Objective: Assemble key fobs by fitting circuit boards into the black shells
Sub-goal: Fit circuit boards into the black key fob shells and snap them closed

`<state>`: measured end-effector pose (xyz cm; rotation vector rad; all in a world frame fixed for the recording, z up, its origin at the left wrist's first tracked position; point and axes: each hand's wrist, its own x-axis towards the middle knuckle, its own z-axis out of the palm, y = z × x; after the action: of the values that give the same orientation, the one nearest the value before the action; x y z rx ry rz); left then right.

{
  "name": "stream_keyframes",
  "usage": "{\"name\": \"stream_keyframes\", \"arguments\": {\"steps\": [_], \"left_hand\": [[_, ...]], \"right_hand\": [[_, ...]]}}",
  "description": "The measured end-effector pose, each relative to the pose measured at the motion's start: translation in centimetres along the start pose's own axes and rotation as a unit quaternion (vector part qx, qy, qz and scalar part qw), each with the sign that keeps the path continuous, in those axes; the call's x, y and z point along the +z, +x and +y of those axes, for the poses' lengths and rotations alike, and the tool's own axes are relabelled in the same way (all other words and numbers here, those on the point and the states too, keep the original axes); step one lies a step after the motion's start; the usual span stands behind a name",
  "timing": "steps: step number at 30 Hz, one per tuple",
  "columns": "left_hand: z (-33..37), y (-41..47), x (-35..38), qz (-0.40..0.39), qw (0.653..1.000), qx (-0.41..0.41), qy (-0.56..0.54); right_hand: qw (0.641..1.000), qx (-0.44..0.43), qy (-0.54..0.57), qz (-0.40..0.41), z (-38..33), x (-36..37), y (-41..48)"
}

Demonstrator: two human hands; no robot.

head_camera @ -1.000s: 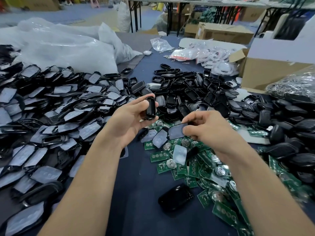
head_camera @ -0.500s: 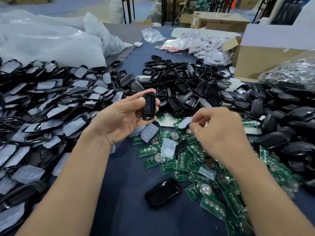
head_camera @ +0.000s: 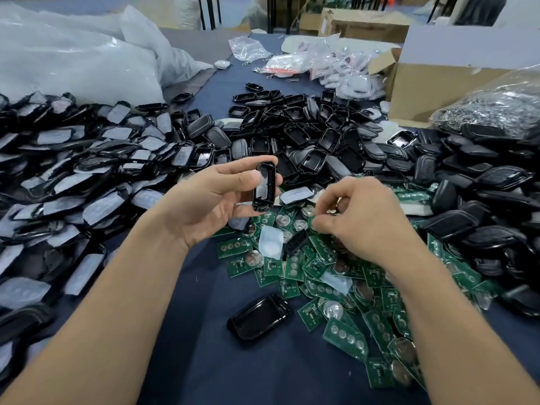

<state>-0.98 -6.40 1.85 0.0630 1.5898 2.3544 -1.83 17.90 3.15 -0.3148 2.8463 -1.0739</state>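
My left hand (head_camera: 210, 206) grips an empty black shell (head_camera: 264, 187) upright between thumb and fingers, above the near edge of the shell heap. To its right, my right hand (head_camera: 359, 217) is down on the pile of green circuit boards (head_camera: 344, 290), fingers curled, thumb and fingertips pinching a green board (head_camera: 312, 221) at the top of the pile. The hand hides most of that board. A closed black shell (head_camera: 258, 317) lies alone on the blue cloth between my forearms.
Open black shells (head_camera: 306, 141) are heaped at centre back, shells with grey pads (head_camera: 73, 176) at left, black covers (head_camera: 482, 200) at right. White plastic bags (head_camera: 73, 62), a cardboard box (head_camera: 432, 83) and a bag of metal rings (head_camera: 496, 109) stand behind.
My right hand let go of the grey pad it held and dropped onto the circuit boards. My left hand has turned the black shell more upright.
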Motion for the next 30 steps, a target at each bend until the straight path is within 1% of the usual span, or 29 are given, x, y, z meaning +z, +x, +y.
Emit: {"name": "stream_keyframes", "arguments": {"steps": [2,3,5,6,7,10,12,16,20,23,26,28,30], "left_hand": [[0.0,0.0,0.1,0.002,1.0,0.0,0.008],[0.0,0.0,0.2,0.003,1.0,-0.001,0.016],[-0.2,0.1,0.5,-0.003,1.0,-0.007,0.028],[-0.3,0.2,0.7,-0.013,0.999,-0.01,0.031],[-0.4,0.2,0.9,-0.028,0.999,-0.016,0.033],[-0.6,0.1,1.5,-0.091,0.994,-0.049,0.013],[-0.6,0.1,1.7,-0.112,0.992,-0.061,-0.003],[-0.5,0.3,1.6,-0.073,0.996,-0.055,-0.001],[-0.3,0.2,1.7,-0.044,0.996,-0.076,-0.02],[-0.2,0.1,2.0,-0.024,0.997,-0.078,-0.005],[-0.1,0.0,2.3,0.002,0.997,-0.065,0.037],[-0.2,0.1,2.7,0.013,0.997,-0.046,0.055],[-0.4,0.2,3.4,0.018,0.997,-0.019,0.068]], "right_hand": [[0.993,0.009,0.117,0.011,0.0,-0.2,0.0],[0.98,0.013,0.197,0.015,-0.1,-0.4,0.0],[0.93,0.025,0.366,-0.006,-0.6,-0.3,-0.2],[0.905,0.026,0.423,-0.024,-0.9,-0.1,-0.3],[0.892,0.024,0.45,-0.033,-1.2,0.2,-0.4],[0.889,0.02,0.457,-0.011,-1.6,1.1,-0.5],[0.882,0.021,0.471,-0.002,-1.7,1.3,-0.5],[0.852,0.043,0.522,-0.017,-1.6,1.4,-0.2],[0.845,0.053,0.532,-0.016,-1.4,1.7,-0.1],[0.856,0.054,0.514,0.02,-1.3,1.7,0.0],[0.863,0.027,0.503,0.05,-1.3,1.5,-0.2],[0.882,-0.006,0.468,0.046,-1.5,1.4,-0.3],[0.916,-0.037,0.399,0.028,-1.8,1.7,-0.6]]}}
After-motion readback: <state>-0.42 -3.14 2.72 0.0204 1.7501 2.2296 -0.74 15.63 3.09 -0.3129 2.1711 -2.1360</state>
